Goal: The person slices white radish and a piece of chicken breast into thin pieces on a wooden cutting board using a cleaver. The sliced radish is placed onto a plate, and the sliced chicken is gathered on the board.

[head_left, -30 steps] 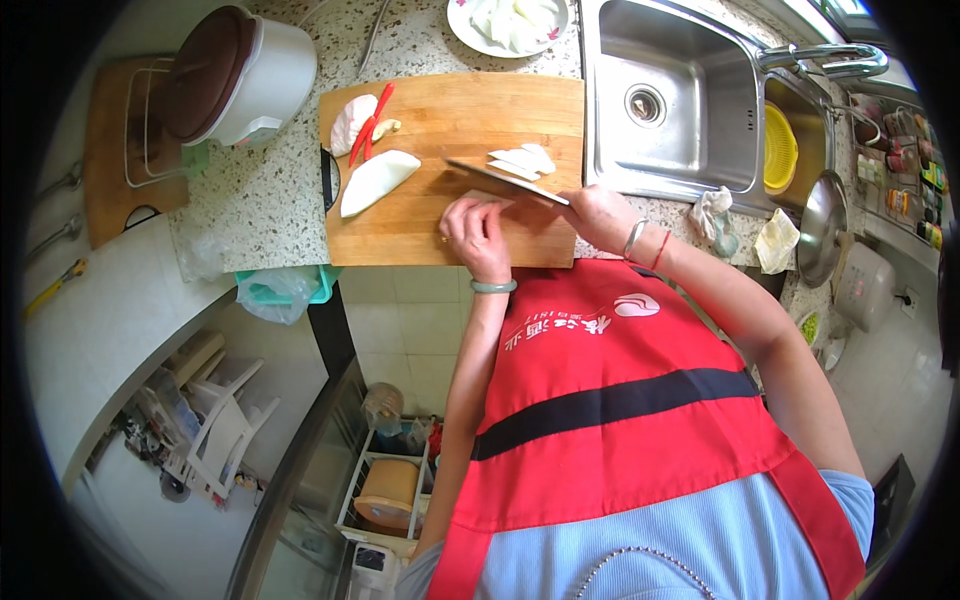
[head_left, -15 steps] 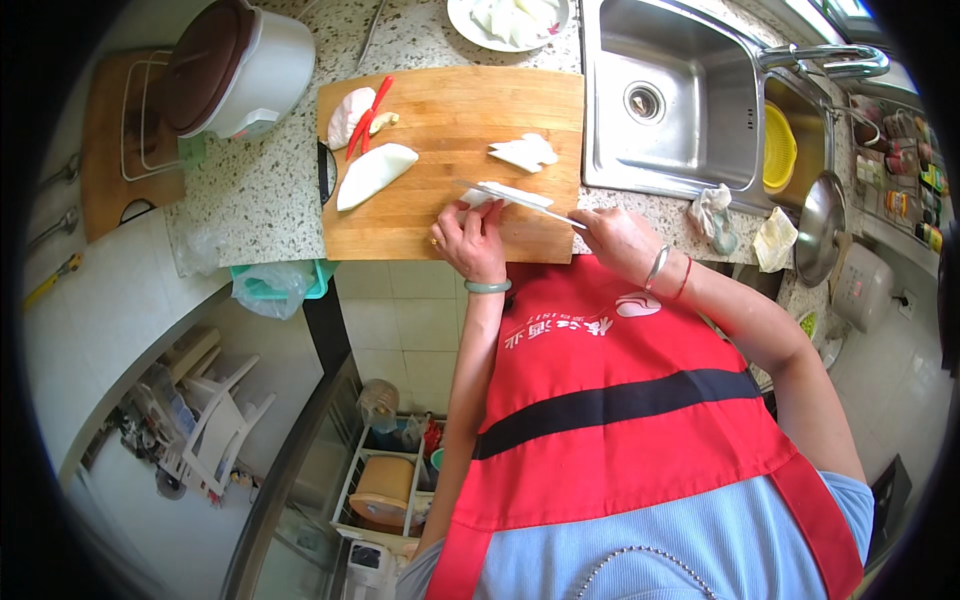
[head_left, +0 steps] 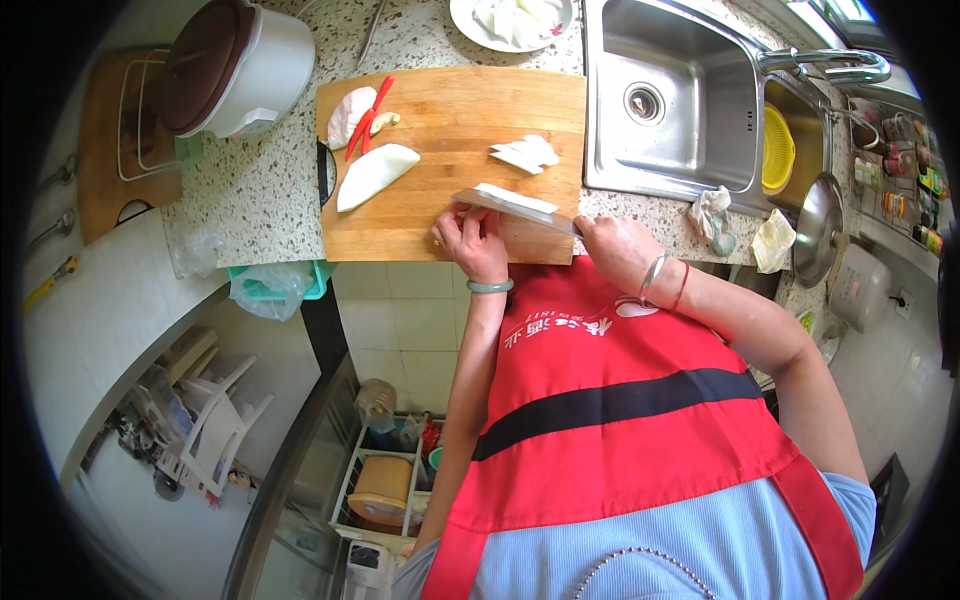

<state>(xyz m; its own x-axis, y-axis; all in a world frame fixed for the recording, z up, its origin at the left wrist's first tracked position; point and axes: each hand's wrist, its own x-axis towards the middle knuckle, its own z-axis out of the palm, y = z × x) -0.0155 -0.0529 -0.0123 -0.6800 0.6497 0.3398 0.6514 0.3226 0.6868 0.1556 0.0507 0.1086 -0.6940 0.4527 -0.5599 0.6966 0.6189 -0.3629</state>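
Observation:
My right hand (head_left: pixel 617 243) grips the handle of a kitchen knife (head_left: pixel 522 210), its blade tilted so the flat side shows. Just beyond the blade lies a cut piece of white vegetable (head_left: pixel 515 197). My left hand (head_left: pixel 470 245) is closed, fingers curled against the blade's near side at its left end; whatever they hold is hidden. All this is on a wooden cutting board (head_left: pixel 450 110). Farther back are a few white slices (head_left: pixel 526 153), and to the left a large white vegetable wedge (head_left: pixel 376 177). Red chili peppers (head_left: pixel 369 120) lie next to a pale pinkish lump (head_left: pixel 350 116).
A steel sink (head_left: pixel 680 60) with a faucet (head_left: pixel 825 62) adjoins the board on the right. Behind the board stands a plate (head_left: pixel 490 42) of white pieces. A rice cooker (head_left: pixel 262 70) occupies the counter at left. Cloths (head_left: pixel 712 215) lie by the sink's front edge.
The knife blade has tilted, showing more of its flat side, and now covers the near part of the white vegetable. Both hands stay nearly in place.

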